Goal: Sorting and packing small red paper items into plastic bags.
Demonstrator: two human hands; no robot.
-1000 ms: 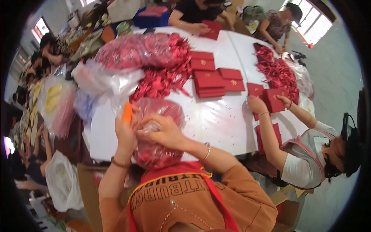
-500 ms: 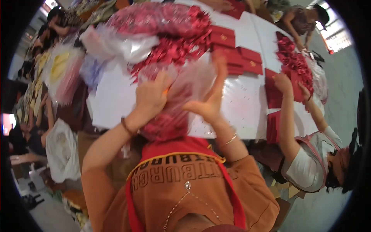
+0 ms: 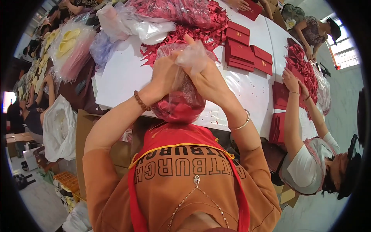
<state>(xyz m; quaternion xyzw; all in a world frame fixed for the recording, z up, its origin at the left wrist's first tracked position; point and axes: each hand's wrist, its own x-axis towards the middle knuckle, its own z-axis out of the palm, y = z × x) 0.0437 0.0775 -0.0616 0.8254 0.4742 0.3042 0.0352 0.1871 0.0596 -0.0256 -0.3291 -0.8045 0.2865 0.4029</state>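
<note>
"Bag location: report."

"I read it at the near edge of the worktop, between both hands and just beyond the red apron. Clear film, red contents. I cannot tell whether its base touches the surface."

"State of the hands?"

"Left hand: fingers clamped on the gathered neck of the bag, left side. Right hand: fingers clamped on the same neck, right side, a loose tuft of film lying over them. One fingertip points up past the film; I cannot tell which hand it belongs to."

"Surrounding items?"

"Beyond the bag I see loose red strips, then a clear sack of similar material. Left of these: crumpled white plastic. Right: a stack of red pouches, with a single pouch just beside it. Farther right, a co-worker's hands are at more pouches."
</note>
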